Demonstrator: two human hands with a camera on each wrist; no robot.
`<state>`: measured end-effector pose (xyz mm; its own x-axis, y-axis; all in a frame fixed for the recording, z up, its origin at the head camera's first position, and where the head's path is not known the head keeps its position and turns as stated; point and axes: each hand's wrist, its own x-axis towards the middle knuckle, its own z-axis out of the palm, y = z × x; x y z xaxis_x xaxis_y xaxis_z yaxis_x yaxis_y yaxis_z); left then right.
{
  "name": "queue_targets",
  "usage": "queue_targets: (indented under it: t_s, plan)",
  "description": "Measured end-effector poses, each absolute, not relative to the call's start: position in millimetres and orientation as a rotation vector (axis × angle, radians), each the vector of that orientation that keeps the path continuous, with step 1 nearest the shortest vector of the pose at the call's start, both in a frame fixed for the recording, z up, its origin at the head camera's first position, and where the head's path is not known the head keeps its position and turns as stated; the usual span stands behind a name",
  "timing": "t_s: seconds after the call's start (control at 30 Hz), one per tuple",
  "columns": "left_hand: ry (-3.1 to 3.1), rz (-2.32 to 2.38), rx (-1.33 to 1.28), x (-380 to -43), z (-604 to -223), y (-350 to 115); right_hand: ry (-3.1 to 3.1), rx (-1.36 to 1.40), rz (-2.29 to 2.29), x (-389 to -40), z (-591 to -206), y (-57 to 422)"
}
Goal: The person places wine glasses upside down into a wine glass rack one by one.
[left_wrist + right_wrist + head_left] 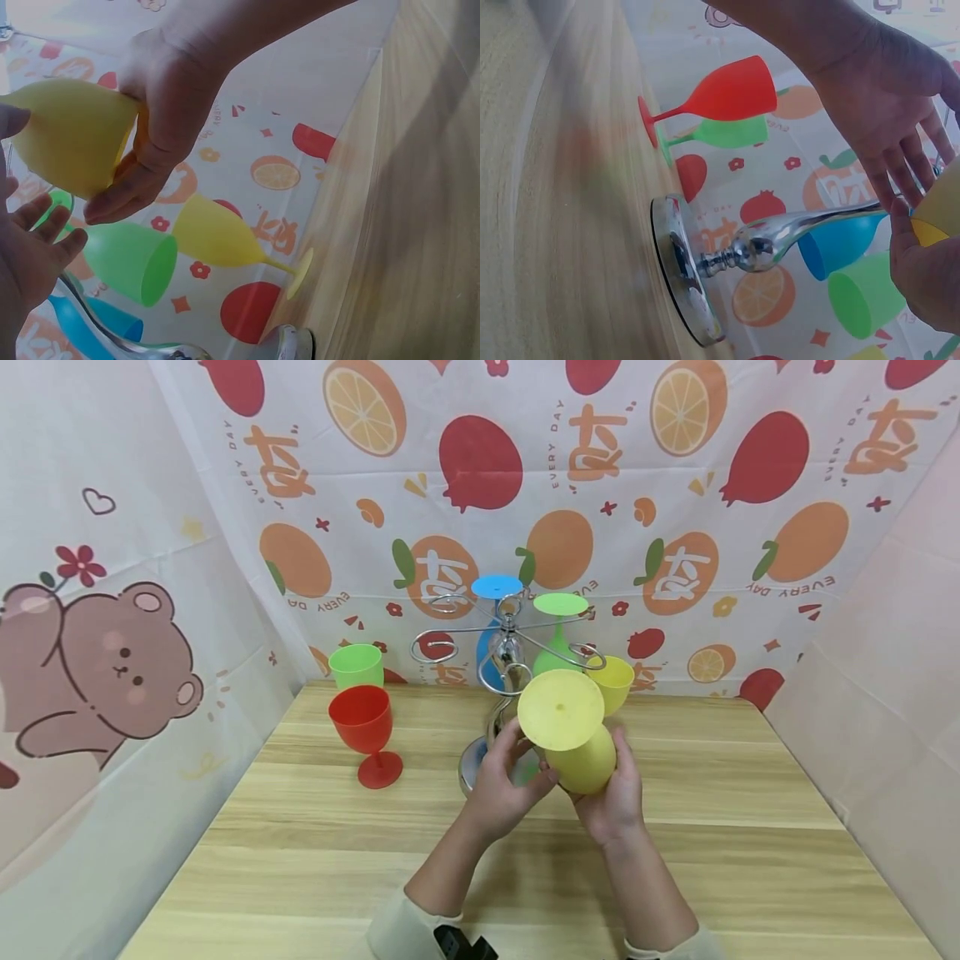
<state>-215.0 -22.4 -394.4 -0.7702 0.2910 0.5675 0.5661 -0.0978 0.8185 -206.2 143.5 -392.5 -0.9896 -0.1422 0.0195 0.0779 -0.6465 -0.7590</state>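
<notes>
A yellow plastic goblet (581, 760) is upside down in front of the metal rack, its round foot facing up. My right hand (617, 793) grips its bowl near the rim, and the fingers curl round it in the left wrist view. On the other side my left hand (502, 789) has its thumb at the bowl, while its other fingers (911, 165) are spread and loose. The chrome goblet rack (509, 647) has curled wire arms. A blue goblet (491, 652) and a green goblet (557, 656) hang from it upside down.
Upright at the left of the table (360, 868) stand a red goblet (362, 720) and, behind it, another green goblet (357, 666). A second yellow goblet (217, 232) stands upright behind the rack at the right. Printed cloth (480, 460) covers the back and sides.
</notes>
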Motion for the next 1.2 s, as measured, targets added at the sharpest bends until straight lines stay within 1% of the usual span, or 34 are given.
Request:
queue_targets:
  t_s: [0.13,0.3,0.47,0.77,0.93,1.2]
  plan:
    - [-1.989,-1.959,-0.932,-213.7,-395.3,-21.2,1.198,-0.168,-2.726,-204.5,-392.1,143.1]
    - [-2.043,-1.836,-0.945,-212.2,-396.0,-19.2,1.173,-0.209,-2.713,-202.2,-390.9,140.4]
    - [-2.077,-1.736,-0.932,-210.7,-393.9,-17.7,1.215,-0.178,-2.71,-201.7,-389.9,136.6]
    - [-2.082,-1.699,-0.903,-208.2,-391.7,-18.5,1.281,-0.102,-2.705,-202.5,-394.0,134.1]
    - [-2.072,-1.679,-0.872,-207.2,-391.7,-19.5,1.432,-0.139,-2.693,-203.5,-396.0,133.9]
    - [-2.059,-1.688,-0.875,-208.7,-391.2,-20.0,1.931,-0.32,-2.71,-201.9,-398.2,135.0]
